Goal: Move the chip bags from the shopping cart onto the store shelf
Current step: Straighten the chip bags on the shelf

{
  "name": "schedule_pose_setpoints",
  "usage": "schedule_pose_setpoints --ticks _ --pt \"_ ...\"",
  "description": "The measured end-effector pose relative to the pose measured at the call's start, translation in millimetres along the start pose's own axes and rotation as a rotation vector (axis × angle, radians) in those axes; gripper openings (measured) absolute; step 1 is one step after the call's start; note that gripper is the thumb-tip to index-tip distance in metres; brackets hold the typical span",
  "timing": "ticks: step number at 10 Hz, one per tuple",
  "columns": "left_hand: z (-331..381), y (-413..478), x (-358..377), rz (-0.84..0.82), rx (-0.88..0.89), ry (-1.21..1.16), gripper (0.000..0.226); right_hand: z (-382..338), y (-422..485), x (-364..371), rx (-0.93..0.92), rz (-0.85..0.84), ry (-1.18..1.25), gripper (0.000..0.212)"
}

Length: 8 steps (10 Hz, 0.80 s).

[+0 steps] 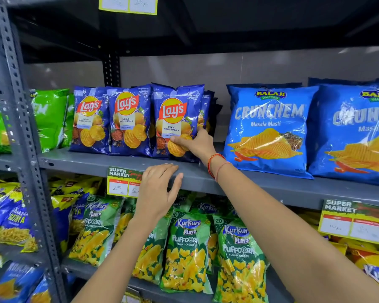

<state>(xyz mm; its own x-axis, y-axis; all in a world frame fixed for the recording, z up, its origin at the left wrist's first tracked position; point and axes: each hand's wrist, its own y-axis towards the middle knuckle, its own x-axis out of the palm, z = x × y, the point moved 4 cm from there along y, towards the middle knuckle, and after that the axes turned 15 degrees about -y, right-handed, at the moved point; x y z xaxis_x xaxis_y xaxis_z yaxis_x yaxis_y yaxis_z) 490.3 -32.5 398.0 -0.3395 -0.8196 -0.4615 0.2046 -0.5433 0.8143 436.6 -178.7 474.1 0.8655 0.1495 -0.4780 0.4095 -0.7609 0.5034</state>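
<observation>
Three blue Lay's chip bags stand upright in a row on the grey store shelf (101,162). My right hand (195,143) grips the lower right corner of the rightmost Lay's bag (175,112), thumb across its front. More blue bags stand hidden behind that one. My left hand (158,191) hovers with fingers apart in front of the shelf's front edge, holding nothing. The left Lay's bag (89,119) and the middle Lay's bag (128,119) stand untouched. The shopping cart is out of view.
Two large blue Balaji Crunchem bags (269,127) fill the shelf to the right, green bags (49,117) to the left. Kurkure Puffcorn bags (186,248) crowd the shelf below. Price tags (120,182) hang on the edge. A perforated upright post (20,119) stands left.
</observation>
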Motion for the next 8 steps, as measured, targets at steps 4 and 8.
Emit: schedule_pose_setpoints --ticks 4,8 --pt "0 0 0 0.003 -0.005 -0.001 0.048 2 -4 2 -0.033 -0.015 0.004 0.044" --pt "27 29 -9 0.172 0.003 -0.196 0.036 -13 -25 -64 -0.093 0.269 -0.054 0.067"
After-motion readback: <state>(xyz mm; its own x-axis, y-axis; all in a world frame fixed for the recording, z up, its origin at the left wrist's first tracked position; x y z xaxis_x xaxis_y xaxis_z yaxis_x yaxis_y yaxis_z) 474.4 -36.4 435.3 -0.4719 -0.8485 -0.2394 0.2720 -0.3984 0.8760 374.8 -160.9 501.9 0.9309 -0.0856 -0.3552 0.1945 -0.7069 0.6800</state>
